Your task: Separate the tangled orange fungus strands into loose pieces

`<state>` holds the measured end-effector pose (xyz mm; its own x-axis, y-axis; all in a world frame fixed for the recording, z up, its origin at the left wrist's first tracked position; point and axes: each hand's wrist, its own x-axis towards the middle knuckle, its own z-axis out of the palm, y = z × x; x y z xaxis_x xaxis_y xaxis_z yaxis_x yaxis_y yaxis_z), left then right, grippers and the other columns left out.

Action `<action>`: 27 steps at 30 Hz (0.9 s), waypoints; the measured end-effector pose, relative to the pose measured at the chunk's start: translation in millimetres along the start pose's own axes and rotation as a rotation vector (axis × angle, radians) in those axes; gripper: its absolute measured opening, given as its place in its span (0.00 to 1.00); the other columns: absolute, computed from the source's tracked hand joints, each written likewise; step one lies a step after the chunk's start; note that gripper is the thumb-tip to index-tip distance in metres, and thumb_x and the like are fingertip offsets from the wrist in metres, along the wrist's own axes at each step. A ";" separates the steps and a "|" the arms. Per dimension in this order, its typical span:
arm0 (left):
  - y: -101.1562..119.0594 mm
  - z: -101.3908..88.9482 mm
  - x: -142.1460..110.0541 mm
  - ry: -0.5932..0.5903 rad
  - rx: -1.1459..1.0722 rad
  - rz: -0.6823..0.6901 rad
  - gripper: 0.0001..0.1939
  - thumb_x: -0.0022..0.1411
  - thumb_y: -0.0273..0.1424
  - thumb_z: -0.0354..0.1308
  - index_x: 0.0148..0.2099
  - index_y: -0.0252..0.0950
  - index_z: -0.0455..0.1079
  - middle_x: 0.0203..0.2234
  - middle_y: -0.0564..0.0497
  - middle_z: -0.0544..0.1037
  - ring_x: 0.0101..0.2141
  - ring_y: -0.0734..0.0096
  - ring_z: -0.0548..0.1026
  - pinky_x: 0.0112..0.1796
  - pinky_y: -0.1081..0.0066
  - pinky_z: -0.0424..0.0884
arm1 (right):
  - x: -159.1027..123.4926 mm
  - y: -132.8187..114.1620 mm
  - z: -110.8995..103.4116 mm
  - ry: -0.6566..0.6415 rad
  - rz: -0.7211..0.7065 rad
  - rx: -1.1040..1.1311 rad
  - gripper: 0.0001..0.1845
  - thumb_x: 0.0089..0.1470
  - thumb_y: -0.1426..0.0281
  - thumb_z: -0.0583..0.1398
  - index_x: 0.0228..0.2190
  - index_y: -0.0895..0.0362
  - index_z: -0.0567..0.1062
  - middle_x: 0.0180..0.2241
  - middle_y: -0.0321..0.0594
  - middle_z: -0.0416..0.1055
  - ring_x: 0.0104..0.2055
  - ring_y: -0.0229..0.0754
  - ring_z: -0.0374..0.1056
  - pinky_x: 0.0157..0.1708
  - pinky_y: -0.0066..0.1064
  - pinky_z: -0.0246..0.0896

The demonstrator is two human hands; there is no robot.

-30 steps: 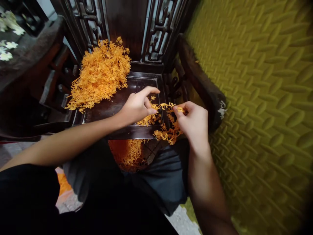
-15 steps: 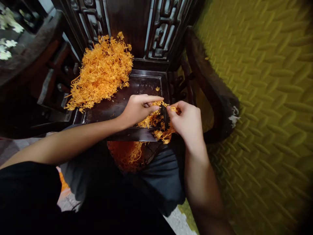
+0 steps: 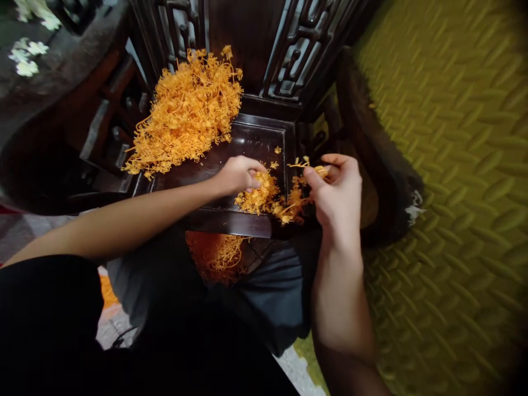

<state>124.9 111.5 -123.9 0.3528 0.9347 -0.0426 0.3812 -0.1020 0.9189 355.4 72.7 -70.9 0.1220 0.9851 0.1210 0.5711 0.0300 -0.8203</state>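
Note:
My left hand [image 3: 237, 175] is at a small pile of orange plastic flower pieces [image 3: 260, 197] near the seat's front right corner, its thumb and fingers pinched on some of them. A few paces of seat surface separate that pile from my right hand [image 3: 340, 192], which is closed on a sprig of orange flower pieces [image 3: 300, 163] pointing left from the thumb. Below this hand, a blurred cluster of orange pieces [image 3: 292, 204] hangs by the seat's edge; how it is attached I cannot tell. A large heap of thin-stemmed orange pieces [image 3: 192, 110] rests at the seat's back left.
The dark wooden chair seat [image 3: 243, 132] has a carved back and armrests, the right armrest [image 3: 390, 148] standing close beside my right hand. More orange strands [image 3: 225, 256] lie below the seat's front edge. White flowers [image 3: 27, 58] are at upper left. Yellow tread-pattern matting [image 3: 454, 192] lies right.
My hands have moved apart: the right went right and slightly up with the sprig, while the left closed down onto the small pile. The view has shifted slightly.

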 end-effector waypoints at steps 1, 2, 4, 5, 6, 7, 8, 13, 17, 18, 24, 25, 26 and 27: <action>-7.7 4.3 4.1 -0.056 0.067 -0.023 0.22 0.51 0.24 0.71 0.51 0.34 0.81 0.29 0.47 0.82 0.31 0.66 0.80 0.35 0.65 0.79 | -0.1 -1.0 3.8 -0.031 0.025 0.090 0.22 0.52 0.64 0.63 0.49 0.54 0.70 0.35 0.39 0.73 0.34 0.42 0.70 0.33 0.33 0.66; -12.6 7.8 7.0 -0.088 0.139 -0.022 0.27 0.49 0.25 0.72 0.54 0.35 0.80 0.35 0.45 0.84 0.36 0.62 0.82 0.41 0.63 0.80 | -0.5 -2.7 6.3 -0.056 0.070 0.181 0.24 0.47 0.65 0.66 0.48 0.53 0.71 0.35 0.38 0.73 0.34 0.41 0.71 0.33 0.32 0.67; -15.0 11.3 9.1 -0.100 0.261 0.049 0.27 0.53 0.32 0.71 0.57 0.37 0.79 0.47 0.41 0.83 0.49 0.57 0.81 0.53 0.57 0.76 | -1.4 -7.0 7.0 -0.123 0.163 0.330 0.23 0.42 0.66 0.69 0.42 0.53 0.73 0.35 0.37 0.74 0.34 0.40 0.71 0.31 0.31 0.68; -13.5 11.7 8.9 -0.085 0.295 0.104 0.23 0.58 0.35 0.68 0.57 0.38 0.79 0.51 0.41 0.82 0.52 0.56 0.80 0.57 0.56 0.73 | -1.9 -8.9 5.7 -0.156 0.197 0.390 0.21 0.42 0.64 0.69 0.40 0.54 0.75 0.35 0.38 0.74 0.33 0.40 0.71 0.30 0.30 0.68; -10.9 11.5 8.3 -0.059 0.311 0.159 0.18 0.64 0.36 0.64 0.54 0.38 0.80 0.52 0.42 0.82 0.54 0.57 0.79 0.59 0.56 0.71 | -2.4 -10.5 3.8 -0.177 0.223 0.442 0.19 0.43 0.62 0.69 0.38 0.54 0.77 0.35 0.38 0.75 0.33 0.39 0.71 0.29 0.30 0.68; -7.8 11.1 7.6 -0.027 0.314 0.208 0.16 0.67 0.35 0.59 0.52 0.37 0.82 0.52 0.42 0.82 0.53 0.59 0.79 0.59 0.56 0.71 | -2.8 -11.7 2.0 -0.179 0.237 0.483 0.18 0.44 0.60 0.69 0.37 0.55 0.79 0.34 0.39 0.75 0.33 0.39 0.71 0.28 0.30 0.68; -4.4 10.8 6.9 0.010 0.312 0.250 0.15 0.69 0.33 0.57 0.50 0.36 0.82 0.50 0.42 0.83 0.52 0.60 0.80 0.59 0.58 0.71 | -3.3 -12.4 0.6 -0.165 0.237 0.510 0.18 0.45 0.59 0.69 0.37 0.55 0.80 0.33 0.39 0.76 0.33 0.39 0.71 0.28 0.30 0.69; 17.5 14.6 2.2 0.124 0.195 0.337 0.15 0.70 0.34 0.57 0.50 0.34 0.81 0.49 0.41 0.83 0.50 0.61 0.81 0.56 0.58 0.73 | -5.7 -13.3 3.5 -0.118 0.177 0.439 0.18 0.41 0.62 0.73 0.35 0.56 0.82 0.31 0.38 0.77 0.27 0.38 0.69 0.25 0.33 0.71; 37.3 20.3 -8.6 -0.062 -0.135 0.293 0.31 0.62 0.34 0.66 0.65 0.32 0.67 0.52 0.37 0.80 0.38 0.69 0.83 0.40 0.69 0.78 | -6.7 -16.1 7.0 -0.136 0.172 0.464 0.19 0.38 0.62 0.74 0.32 0.55 0.78 0.28 0.37 0.76 0.25 0.39 0.70 0.22 0.32 0.71; 40.3 21.5 -11.1 -0.104 -0.178 0.299 0.35 0.60 0.32 0.68 0.67 0.32 0.65 0.54 0.37 0.79 0.36 0.70 0.83 0.38 0.70 0.78 | -6.7 -16.9 7.1 -0.134 0.172 0.464 0.19 0.38 0.62 0.75 0.31 0.55 0.77 0.27 0.36 0.76 0.24 0.38 0.70 0.21 0.32 0.70; 42.1 23.2 -14.0 -0.038 -0.181 0.304 0.19 0.60 0.30 0.66 0.52 0.31 0.72 0.39 0.46 0.82 0.31 0.75 0.79 0.33 0.72 0.74 | -6.4 -16.4 6.7 -0.168 0.158 0.438 0.20 0.40 0.57 0.74 0.31 0.55 0.78 0.28 0.37 0.76 0.24 0.38 0.69 0.22 0.32 0.70; 41.8 22.4 -13.4 -0.022 -0.177 0.300 0.16 0.60 0.30 0.65 0.50 0.32 0.73 0.37 0.47 0.81 0.31 0.75 0.78 0.33 0.72 0.74 | -6.3 -15.8 6.7 -0.180 0.160 0.446 0.20 0.40 0.57 0.74 0.32 0.55 0.78 0.28 0.37 0.76 0.25 0.38 0.70 0.22 0.32 0.70; 41.8 21.3 -13.0 -0.011 -0.167 0.302 0.13 0.60 0.31 0.65 0.47 0.32 0.74 0.36 0.48 0.81 0.31 0.75 0.78 0.34 0.72 0.74 | -6.3 -15.3 6.6 -0.194 0.165 0.453 0.20 0.39 0.58 0.74 0.32 0.55 0.78 0.28 0.37 0.76 0.25 0.38 0.70 0.23 0.33 0.70; 42.1 20.1 -12.8 -0.001 -0.145 0.313 0.10 0.61 0.31 0.65 0.44 0.32 0.74 0.35 0.48 0.81 0.31 0.75 0.78 0.34 0.72 0.74 | -6.3 -14.9 6.5 -0.207 0.170 0.458 0.21 0.39 0.58 0.74 0.32 0.55 0.78 0.28 0.37 0.76 0.25 0.39 0.70 0.22 0.32 0.70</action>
<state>153.7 88.4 -92.6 0.4340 0.8654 0.2503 0.1288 -0.3346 0.9335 340.9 67.1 -63.0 -0.0071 0.9939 -0.1102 0.1382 -0.1081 -0.9845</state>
